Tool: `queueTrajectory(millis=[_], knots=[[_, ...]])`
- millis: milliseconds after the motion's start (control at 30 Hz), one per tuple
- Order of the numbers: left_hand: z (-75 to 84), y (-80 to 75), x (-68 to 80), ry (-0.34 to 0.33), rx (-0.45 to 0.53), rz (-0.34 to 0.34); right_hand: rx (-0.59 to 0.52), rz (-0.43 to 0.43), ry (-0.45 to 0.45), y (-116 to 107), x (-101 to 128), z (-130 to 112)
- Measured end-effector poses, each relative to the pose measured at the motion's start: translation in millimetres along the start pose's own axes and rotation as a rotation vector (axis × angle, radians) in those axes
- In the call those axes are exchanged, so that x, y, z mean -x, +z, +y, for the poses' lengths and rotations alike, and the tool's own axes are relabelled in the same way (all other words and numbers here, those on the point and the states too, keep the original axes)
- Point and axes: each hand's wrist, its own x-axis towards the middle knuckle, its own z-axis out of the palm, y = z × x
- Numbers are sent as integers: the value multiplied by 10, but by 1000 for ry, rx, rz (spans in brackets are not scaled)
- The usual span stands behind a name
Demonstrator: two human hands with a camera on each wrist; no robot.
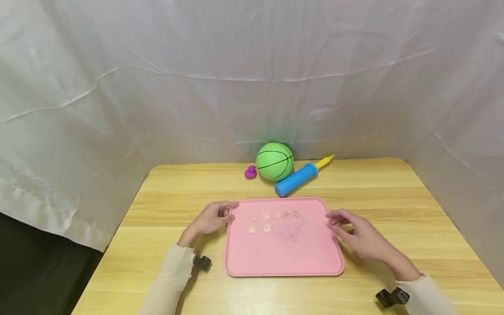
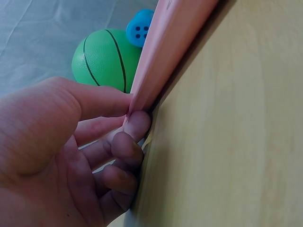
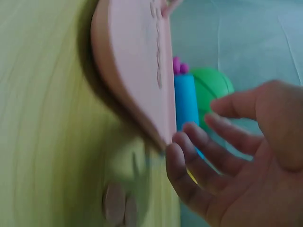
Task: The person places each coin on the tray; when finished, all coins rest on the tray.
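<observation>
Pink plastic marks the tray (image 1: 283, 249), which lies near the front edge of the wooden tabletop (image 1: 393, 183) in the head view. Seven coins (image 1: 274, 215) are seen on it, five in a row toward its far edge and two just in front of them. The left hand (image 1: 210, 218) is set at the tray's far left corner, the right hand (image 1: 360, 236) at its right edge near the far corner. Toward the tabletop's back edge a green ball (image 1: 274, 161), a purple toy duck (image 1: 250, 172) and a blue and yellow hand pump (image 1: 299, 177) are grouped close together. The table is enclosed on three sides by white sheeting (image 1: 252, 78).

From the left wrist, the tray's rim (image 2: 161, 61) is seen pinched between the thumb above and curled fingers (image 2: 135, 127) beneath; the hand is closed on it. The ball (image 2: 106, 59) and the pump's end (image 2: 139, 28) show behind.

From the right wrist, the picture is blurred. The right hand's fingers (image 3: 194, 156) are seen spread and only loosely bent, just beside the tray's edge (image 3: 142, 94); contact cannot be told, and nothing is gripped. Two coins (image 3: 118, 205) appear to lie on the wood (image 3: 47, 142) near that edge.

By judgement, the tray is being taken hold of at both sides. A matching grip by the right hand and a level lift would be called for, so that the loose coins are not tipped.
</observation>
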Motion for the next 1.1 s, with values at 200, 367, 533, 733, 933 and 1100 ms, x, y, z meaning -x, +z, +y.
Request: queueTrajectory(millis=[200,367,533,733,933,1100], knots=[[8,5,-8,0,11,3,34,-20,-19,-193,121,215],[1,6,-22,-1,0,3,39,-82,-9,-303,266,346],[-14,2,-19,-8,8,1,147,-60,-88,-310,359,437],[-18,1,-8,-10,6,4,255,7,-95,-273,356,484],[-8,3,-5,-5,18,-4,271,-28,19,-252,293,465],[1,10,-4,-10,18,-1,246,-65,59,-235,248,444]])
